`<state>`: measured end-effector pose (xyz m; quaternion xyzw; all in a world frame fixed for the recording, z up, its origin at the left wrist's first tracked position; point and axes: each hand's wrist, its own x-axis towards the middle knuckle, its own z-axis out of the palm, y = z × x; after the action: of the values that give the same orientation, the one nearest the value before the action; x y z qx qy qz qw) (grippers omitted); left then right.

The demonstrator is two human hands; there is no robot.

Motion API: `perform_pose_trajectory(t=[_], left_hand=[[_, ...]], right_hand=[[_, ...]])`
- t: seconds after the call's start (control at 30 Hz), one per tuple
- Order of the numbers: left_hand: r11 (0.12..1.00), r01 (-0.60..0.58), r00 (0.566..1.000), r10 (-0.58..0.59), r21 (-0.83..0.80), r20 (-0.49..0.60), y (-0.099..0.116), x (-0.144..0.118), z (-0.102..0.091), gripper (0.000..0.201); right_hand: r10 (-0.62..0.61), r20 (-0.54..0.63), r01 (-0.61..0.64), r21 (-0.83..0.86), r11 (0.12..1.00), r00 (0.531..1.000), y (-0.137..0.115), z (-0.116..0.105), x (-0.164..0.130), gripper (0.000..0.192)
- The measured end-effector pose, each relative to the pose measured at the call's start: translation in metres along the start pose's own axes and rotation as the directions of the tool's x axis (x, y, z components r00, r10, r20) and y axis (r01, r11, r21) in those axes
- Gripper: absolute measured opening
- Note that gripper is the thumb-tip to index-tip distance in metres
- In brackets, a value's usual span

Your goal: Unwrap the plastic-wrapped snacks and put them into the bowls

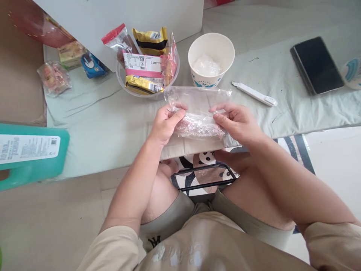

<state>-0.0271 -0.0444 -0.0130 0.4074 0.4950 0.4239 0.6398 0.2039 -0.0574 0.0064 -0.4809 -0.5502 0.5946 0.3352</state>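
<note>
Both my hands hold a clear plastic packet (197, 109) with a pinkish snack inside, just above the near edge of a pale green cloth (107, 120). My left hand (166, 122) pinches the packet's left side. My right hand (235, 122) pinches its right side. Just beyond the packet stands a white paper cup (211, 59) with crumpled clear plastic in it. Left of the cup is a clear bowl (121, 77) filled with several wrapped snacks.
A white utility knife (254, 93) lies right of the cup, and a black phone (317, 64) lies further right. Loose snack packets (55, 77) sit at the far left. A teal jug (31, 154) lies at the left edge. A white box (118, 15) stands behind the bowl.
</note>
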Motion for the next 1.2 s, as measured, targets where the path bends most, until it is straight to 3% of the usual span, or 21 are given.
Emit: perform_pose_trajectory(t=[0.2, 0.37, 0.53, 0.67, 0.8, 0.97, 1.03, 1.1, 1.13, 1.2], left_hand=[[0.995, -0.049, 0.996, 0.055, -0.081, 0.068, 0.005, -0.003, -0.001, 0.039], [0.984, -0.142, 0.981, 0.154, -0.104, 0.116, 0.008, -0.002, -0.004, 0.03], [0.985, -0.159, 0.983, 0.15, 0.075, 0.106, -0.001, 0.002, -0.011, 0.036], [0.97, -0.176, 0.983, 0.163, 0.17, 0.083, -0.004, 0.003, -0.01, 0.018], [0.983, -0.167, 0.986, 0.167, 0.078, 0.01, 0.001, 0.003, -0.007, 0.039], [1.0, -0.021, 0.983, 0.023, -0.016, 0.182, 0.008, -0.001, -0.006, 0.058], [0.999, 0.019, 0.971, -0.011, -0.032, 0.239, 0.009, -0.003, -0.004, 0.064], [0.994, 0.02, 0.969, 0.007, -0.106, 0.248, 0.008, -0.003, 0.0, 0.069], [0.988, 0.019, 0.969, 0.02, -0.154, 0.248, 0.007, -0.003, 0.002, 0.072], [0.975, 0.032, 0.961, 0.03, -0.22, 0.274, 0.004, -0.002, 0.007, 0.077]], right_hand=[[-0.115, -0.098, 0.129, 0.144, 0.981, 0.988, 0.003, 0.002, 0.001, 0.028], [-0.067, -0.15, 0.086, 0.125, 0.988, 0.986, 0.008, -0.005, 0.004, 0.016], [-0.075, -0.14, 0.081, 0.037, 0.996, 0.987, 0.007, -0.008, 0.006, 0.029], [-0.067, -0.14, 0.052, -0.108, 0.993, 0.988, 0.005, -0.005, 0.005, 0.013], [-0.057, -0.029, 0.055, -0.054, 0.997, 0.998, 0.005, -0.012, 0.004, 0.05], [-0.128, -0.011, 0.129, 0.015, 0.992, 0.992, -0.001, -0.017, 0.003, 0.033], [-0.065, 0.186, 0.063, 0.017, 0.998, 0.98, -0.004, -0.01, 0.003, 0.034], [-0.002, 0.361, 0.021, -0.049, 0.999, 0.933, -0.005, 0.001, 0.003, 0.024], [0.003, 0.382, 0.027, -0.073, 0.997, 0.924, -0.005, 0.007, 0.003, 0.019], [-0.031, 0.306, 0.052, -0.063, 0.997, 0.952, -0.002, 0.016, 0.004, 0.018]])
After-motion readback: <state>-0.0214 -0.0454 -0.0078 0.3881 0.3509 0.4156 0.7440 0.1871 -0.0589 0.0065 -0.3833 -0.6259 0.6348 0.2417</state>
